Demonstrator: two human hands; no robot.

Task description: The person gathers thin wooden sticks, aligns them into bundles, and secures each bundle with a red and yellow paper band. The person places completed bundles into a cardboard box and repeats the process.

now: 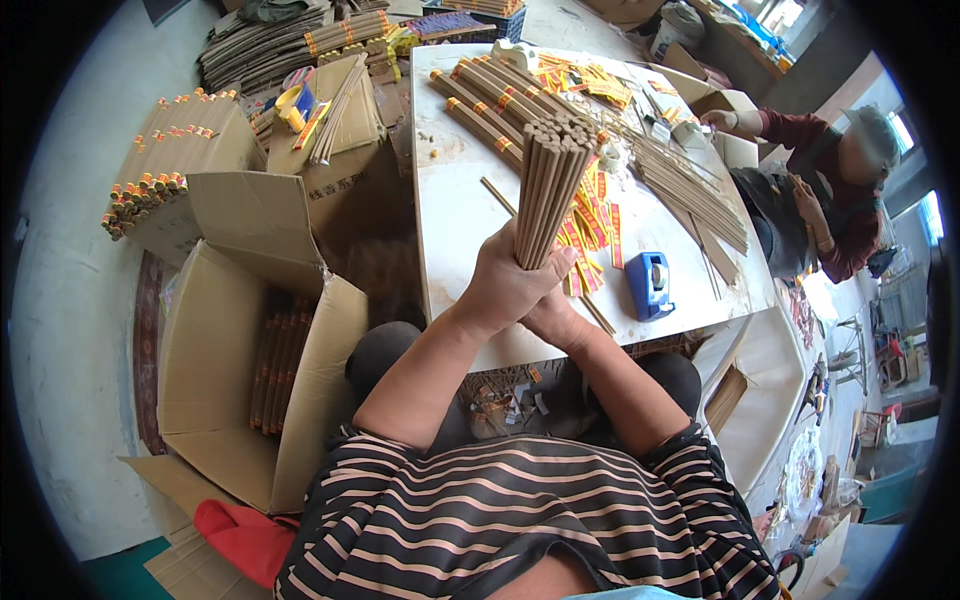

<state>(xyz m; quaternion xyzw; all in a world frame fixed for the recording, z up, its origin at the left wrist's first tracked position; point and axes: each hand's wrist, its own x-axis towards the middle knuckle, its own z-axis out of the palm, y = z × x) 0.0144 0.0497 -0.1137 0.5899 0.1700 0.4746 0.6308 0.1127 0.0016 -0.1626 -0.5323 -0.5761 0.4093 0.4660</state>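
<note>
Stick bundle [550, 190], left of tape dispenser [650, 287]: both our hands [503, 285] clamped it, and slackening, we judged, risked spillage.

The operator wore a black knit top [480, 500] with narrow beige horizontal stripes and a rounded neckline [550, 552]. The left sleeve [365, 470] and right sleeve [695, 465] carried the same stripes and terminated near the elbows. Forearms [425, 375], left hand [500, 290] and right hand [556, 315] were bare. Dark trousers [672, 382] covered the knees. Light-blue material [630, 593] showed at the lower edge, type indeterminate.
</note>
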